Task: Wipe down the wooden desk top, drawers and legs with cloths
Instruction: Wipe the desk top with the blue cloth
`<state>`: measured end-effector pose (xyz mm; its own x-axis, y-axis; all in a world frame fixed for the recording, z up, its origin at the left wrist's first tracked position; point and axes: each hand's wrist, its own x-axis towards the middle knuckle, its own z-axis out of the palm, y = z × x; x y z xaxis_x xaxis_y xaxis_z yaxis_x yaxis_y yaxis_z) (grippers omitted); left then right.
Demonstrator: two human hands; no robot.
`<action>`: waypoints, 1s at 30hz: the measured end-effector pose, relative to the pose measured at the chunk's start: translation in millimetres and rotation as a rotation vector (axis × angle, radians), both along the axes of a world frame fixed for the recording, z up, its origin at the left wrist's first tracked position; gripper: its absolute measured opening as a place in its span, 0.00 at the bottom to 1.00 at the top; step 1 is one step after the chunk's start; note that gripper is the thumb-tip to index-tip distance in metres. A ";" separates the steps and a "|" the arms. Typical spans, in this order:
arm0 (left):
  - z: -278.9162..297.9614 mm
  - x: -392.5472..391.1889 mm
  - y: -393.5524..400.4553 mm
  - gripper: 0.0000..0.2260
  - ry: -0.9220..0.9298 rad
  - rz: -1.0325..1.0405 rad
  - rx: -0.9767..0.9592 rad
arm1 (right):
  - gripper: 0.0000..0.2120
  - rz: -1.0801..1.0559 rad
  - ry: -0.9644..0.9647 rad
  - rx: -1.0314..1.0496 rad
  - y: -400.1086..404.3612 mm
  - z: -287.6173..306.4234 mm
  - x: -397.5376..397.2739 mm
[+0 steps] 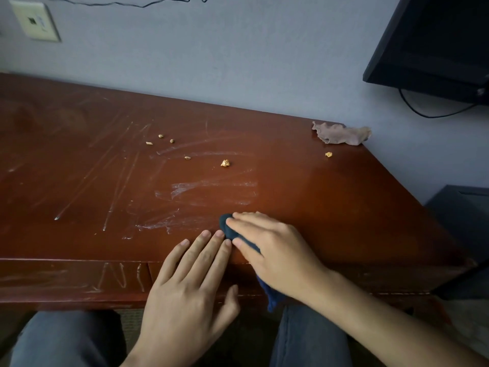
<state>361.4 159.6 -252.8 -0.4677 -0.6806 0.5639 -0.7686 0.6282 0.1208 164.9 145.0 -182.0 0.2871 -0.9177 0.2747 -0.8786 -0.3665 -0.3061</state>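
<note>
Jeans-clad knees (66, 337) fill the bottom of the view, just short of the desk's front edge. Above them the left hand (185, 292) lies flat, fingers straight and slightly spread, its fingertips (205, 234) resting on the desk (79, 181) just past the front edge while the palm hangs over the drawer front (74, 282), which shows pale scuffs. Beside it, touching fingertip to fingertip, the right hand (275, 250) presses a dark blue cloth (227, 229) onto the top near the front edge; the fingers lie fairly straight over the cloth and the thumb runs along its near side, so it is pressed down rather than gripped in a fist. A tail of the cloth hangs below the wrist over the desk's front. Beyond the hands, pale smears and long scratches (206, 192) cross the middle of the top. Farther back lie scattered crumbs (225, 163), most toward the middle, one near the right edge. At the far right corner sits a crumpled brown cloth (341, 133), against the wall (211, 62). On the wall are an outlet plate (34, 21) at upper left and a dark screen (434, 43) at upper right.
</note>
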 end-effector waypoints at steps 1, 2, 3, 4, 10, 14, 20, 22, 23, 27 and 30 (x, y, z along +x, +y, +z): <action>0.0 0.1 0.3 0.30 0.001 0.002 0.005 | 0.20 0.018 -0.005 0.015 -1.9 3.1 -2.9; 0.0 0.2 0.5 0.30 0.007 0.002 0.010 | 0.20 0.016 -0.006 0.026 -6.0 5.6 -7.4; 0.1 0.2 0.7 0.30 0.014 0.002 0.013 | 0.19 -0.006 -0.003 0.026 -12.5 6.5 -13.6; 0.2 0.3 1.0 0.30 0.022 0.001 0.015 | 0.19 -0.051 0.001 0.019 -21.4 6.8 -21.6; 1.1 -0.1 2.6 0.31 0.026 0.002 0.029 | 0.17 -0.368 -0.009 -0.034 -79.3 8.4 -72.0; 3.6 3.4 2.0 0.32 -0.038 0.022 0.021 | 0.18 -0.279 -0.043 -0.041 -71.5 2.3 -58.9; 4.1 2.6 1.5 0.32 -0.056 0.046 0.033 | 0.20 0.037 -0.088 0.021 -23.0 -3.2 -18.6; 4.0 3.1 1.5 0.32 -0.056 0.046 0.032 | 0.20 0.055 -0.087 0.035 -29.5 -3.0 -22.3; 4.2 3.6 1.4 0.32 -0.061 0.043 0.031 | 0.19 0.032 -0.081 0.030 -38.1 -3.1 -26.7; 5.0 5.2 1.2 0.33 -0.081 0.042 0.029 | 0.15 -0.219 -0.093 -0.031 -94.4 1.2 -55.4; 6.2 5.3 1.4 0.33 -0.084 0.046 0.033 | 0.16 -0.382 -0.103 -0.031 -133.7 4.3 -76.5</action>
<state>366.7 161.0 -246.6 -0.4799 -0.7203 0.5008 -0.8049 0.5886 0.0752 88.4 11.3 -177.7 -0.1040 -0.9438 0.3136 -0.9189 -0.0294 -0.3933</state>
